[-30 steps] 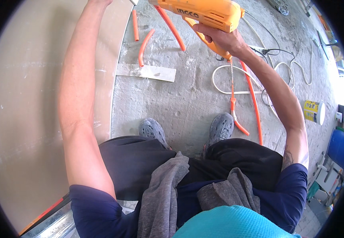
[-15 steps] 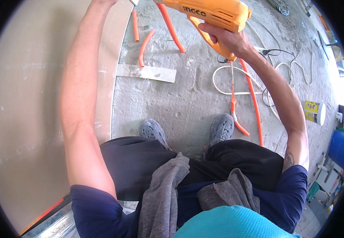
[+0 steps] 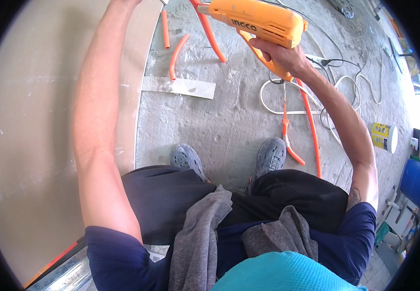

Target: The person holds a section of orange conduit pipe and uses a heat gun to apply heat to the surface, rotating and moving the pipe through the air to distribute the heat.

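Note:
My right hand is wrapped round the handle of an orange heat gun. Its metal nozzle points left, close to a long orange plastic pipe that runs out of the upper edge. I cannot tell whether the nozzle touches that pipe. At the top edge, only the wrist end of my left hand shows, its fingers cut off by the frame. A small white corner of something pokes in beside it.
Short orange pipe pieces and a white flat strip lie on the concrete floor. A beige board stands at the left. At right are a looped white cable, a long orange pipe and a yellow-white bucket.
The heat gun and my right hand have shifted slightly right and down, bringing more of the nozzle into view. My left arm has hardly moved.

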`<state>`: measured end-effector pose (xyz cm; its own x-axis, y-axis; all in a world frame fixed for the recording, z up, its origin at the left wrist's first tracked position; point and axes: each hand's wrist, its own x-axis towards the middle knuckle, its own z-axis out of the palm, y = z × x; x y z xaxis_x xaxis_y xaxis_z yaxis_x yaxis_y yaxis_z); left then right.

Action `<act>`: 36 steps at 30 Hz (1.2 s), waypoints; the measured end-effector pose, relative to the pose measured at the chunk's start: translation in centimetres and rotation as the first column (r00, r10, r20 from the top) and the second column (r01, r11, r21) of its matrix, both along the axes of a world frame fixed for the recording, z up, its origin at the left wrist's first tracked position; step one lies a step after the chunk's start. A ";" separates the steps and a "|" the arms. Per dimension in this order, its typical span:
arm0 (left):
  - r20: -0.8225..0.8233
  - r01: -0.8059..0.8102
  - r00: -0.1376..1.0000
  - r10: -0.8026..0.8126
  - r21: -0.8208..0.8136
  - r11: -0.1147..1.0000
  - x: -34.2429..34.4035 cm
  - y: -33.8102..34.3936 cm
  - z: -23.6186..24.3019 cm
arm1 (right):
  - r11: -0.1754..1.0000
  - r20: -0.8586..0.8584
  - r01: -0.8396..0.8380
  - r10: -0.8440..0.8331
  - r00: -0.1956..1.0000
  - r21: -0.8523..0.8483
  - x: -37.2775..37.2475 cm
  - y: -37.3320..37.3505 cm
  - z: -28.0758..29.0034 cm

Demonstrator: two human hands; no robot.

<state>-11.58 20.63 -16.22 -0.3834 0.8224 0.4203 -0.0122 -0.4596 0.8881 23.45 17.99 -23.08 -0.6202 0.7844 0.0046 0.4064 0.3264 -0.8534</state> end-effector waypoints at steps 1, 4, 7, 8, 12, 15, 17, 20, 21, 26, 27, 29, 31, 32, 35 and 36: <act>0.013 0.018 1.000 -0.018 0.006 1.000 0.1 0.1 0.0 | 1.000 -0.023 -0.014 0.014 1.000 -0.017 0.3 0.0 -0.2; 0.028 -0.007 1.000 0.007 -0.014 1.000 0.2 0.2 -0.2 | 0.998 -0.050 -0.044 0.042 0.998 -0.048 0.7 0.4 -1.0; 0.035 0.033 0.999 -0.034 0.023 0.999 -0.3 0.2 -0.3 | 0.998 -0.109 -0.038 0.033 0.993 -0.042 0.8 -0.2 -1.6; 0.034 0.033 0.999 -0.033 0.022 0.999 -0.3 0.1 -0.3 | 0.998 -0.110 -0.039 0.034 0.993 -0.044 0.8 -0.2 -1.8; 0.007 0.015 1.000 -0.015 0.012 1.000 0.6 0.1 -0.4 | 0.996 0.014 0.002 -0.001 1.000 -0.092 1.7 0.1 -2.5; 0.008 0.014 1.000 -0.014 0.011 1.000 -0.1 0.1 -0.4 | 0.994 0.046 0.012 -0.007 0.999 -0.110 1.5 -0.3 -2.9; 0.030 0.031 0.999 -0.032 0.024 0.999 -0.4 0.4 -0.5 | 0.992 0.048 0.021 -0.015 0.999 -0.120 1.7 -0.5 -3.2; 0.016 0.037 0.999 -0.037 0.038 0.999 -0.5 0.6 -0.7 | 0.988 -0.002 0.011 -0.011 1.000 -0.154 2.0 -0.6 -3.9; 0.026 0.037 0.999 -0.038 0.036 0.999 -0.5 0.6 -0.8 | 0.985 0.020 0.012 -0.009 1.000 -0.172 2.1 -0.7 -4.0; 0.025 0.042 0.999 -0.043 0.038 0.998 -0.9 0.5 -0.6 | 0.977 0.051 -0.002 0.013 0.999 -0.212 2.3 -1.0 -4.2; 0.024 0.035 0.999 -0.036 0.040 0.999 -1.1 0.4 -0.5 | 0.979 0.077 0.004 0.012 0.997 -0.203 2.3 -1.0 -4.5; 0.036 0.040 0.998 -0.041 0.042 0.998 0.2 0.1 -0.4 | 0.981 0.116 0.024 -0.002 0.993 -0.193 3.0 -0.8 -5.1; -0.020 -0.080 0.997 0.079 -0.046 0.996 1.0 -0.4 -0.4 | 0.979 0.162 0.017 0.017 0.987 -0.203 3.4 -0.7 -5.5; -0.020 -0.080 0.997 0.079 -0.046 0.996 0.9 -0.4 -0.3 | 0.979 0.162 0.017 0.017 0.987 -0.203 3.5 -0.8 -5.8; 0.002 -0.060 0.998 0.060 -0.019 0.998 -0.2 -0.3 -0.4 | 0.969 0.090 0.018 0.005 0.996 -0.245 3.3 -1.2 -6.5; 0.015 -0.032 0.999 0.031 0.006 0.999 -0.7 -0.2 -0.4 | 0.973 0.068 0.000 0.016 0.998 -0.231 3.2 -1.3 -6.7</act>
<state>-12.29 20.41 -16.64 -0.4154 0.8071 0.4196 -0.0109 -0.4656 0.8849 26.67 16.73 -29.73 -0.6190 0.7543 -0.2189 0.4650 0.1274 -0.8761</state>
